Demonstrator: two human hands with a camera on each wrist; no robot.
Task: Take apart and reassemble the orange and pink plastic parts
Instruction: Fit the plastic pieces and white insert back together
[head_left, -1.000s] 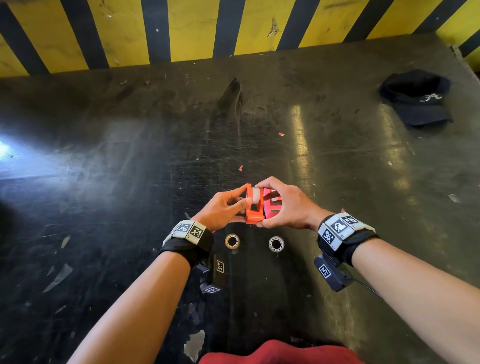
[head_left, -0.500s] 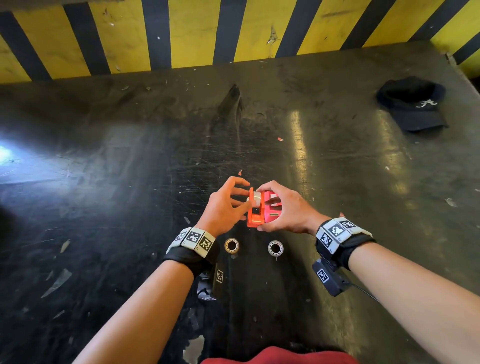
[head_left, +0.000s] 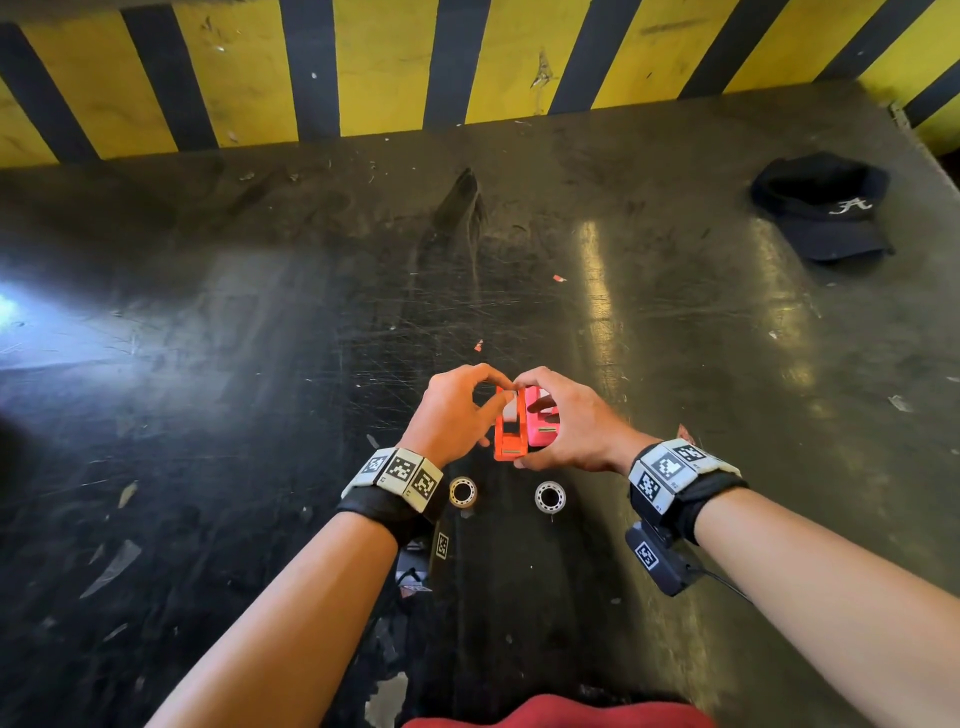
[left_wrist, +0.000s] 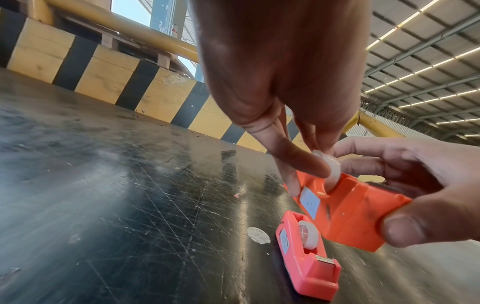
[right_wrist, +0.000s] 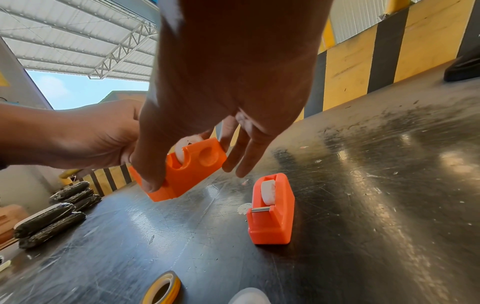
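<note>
My right hand (head_left: 535, 431) grips an orange tape dispenser (head_left: 506, 434) by its body, a little above the black table (head_left: 260, 364). The fingers of my left hand (head_left: 503, 397) pinch the white spool (left_wrist: 330, 168) that sits in the slot on top of that dispenser. In the right wrist view the orange dispenser (right_wrist: 192, 170) is tilted, my thumb at its lower corner. A pink dispenser (left_wrist: 306, 257) with its own white spool stands on the table just beside it, untouched.
Two tape rolls (head_left: 462, 491) (head_left: 549, 496) lie on the table near my wrists. A black cap (head_left: 823, 208) lies at the far right. A yellow and black striped barrier (head_left: 467, 62) closes the far edge. Black wrapped rolls (right_wrist: 52, 216) lie off to the left.
My left hand's fingers, spread half a second ago, have curled in and closed on the white spool at the top of the orange dispenser. The right hand keeps its hold.
</note>
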